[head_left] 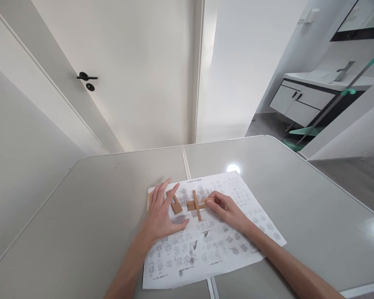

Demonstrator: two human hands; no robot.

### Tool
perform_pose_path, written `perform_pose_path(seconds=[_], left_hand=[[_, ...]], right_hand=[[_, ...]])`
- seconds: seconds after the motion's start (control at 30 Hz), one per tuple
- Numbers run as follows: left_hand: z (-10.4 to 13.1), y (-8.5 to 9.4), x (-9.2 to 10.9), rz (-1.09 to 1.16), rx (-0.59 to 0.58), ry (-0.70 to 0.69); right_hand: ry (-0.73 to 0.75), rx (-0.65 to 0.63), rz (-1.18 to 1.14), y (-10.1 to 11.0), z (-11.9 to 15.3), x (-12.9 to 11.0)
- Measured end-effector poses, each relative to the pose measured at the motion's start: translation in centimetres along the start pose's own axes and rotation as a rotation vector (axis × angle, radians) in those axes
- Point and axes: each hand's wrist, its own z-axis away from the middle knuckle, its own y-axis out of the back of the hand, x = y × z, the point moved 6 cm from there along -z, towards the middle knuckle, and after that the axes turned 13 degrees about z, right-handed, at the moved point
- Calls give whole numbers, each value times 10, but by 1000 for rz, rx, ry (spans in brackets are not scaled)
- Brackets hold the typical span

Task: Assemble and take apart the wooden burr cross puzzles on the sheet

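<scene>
Two wooden puzzle pieces form a cross over a printed paper sheet (218, 249). One is a thin wooden stick (197, 205) running away from me; the other, a notched wooden piece (190, 205), lies crosswise. My right hand (222, 207) pinches the right end of the notched piece between thumb and fingers. My left hand (162, 211) is open, fingers spread and thumb apart, to the left of the cross. Beside its fingers rests a flat wooden piece with a slot (176, 205), partly hidden by them. Another wooden edge (149, 199) shows behind the left hand, mostly covered.
The sheet lies on a grey table (90, 232) with a pale seam (185, 162) down its middle. Beyond the far edge stands a white door (143, 83) with a black handle (86, 77). A sink cabinet (302, 97) is at the far right.
</scene>
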Motion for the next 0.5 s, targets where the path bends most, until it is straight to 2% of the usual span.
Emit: perform_pose_path(seconds=[0.13,0.23,0.37,0.5], left_hand=[[1,-13,21,119,-75,-72],[1,-17,30,184,-75,-130],[2,-15,29,237,-62,-157],[0,-5,25,232,-12,-136]], right_hand=[[-16,-74,-119,-10,2,-6],[-9,-126,-176,-16,3,-10],[-4,-165,-183,-16,3,-11],[-37,-141,-169,-7,1,-10]])
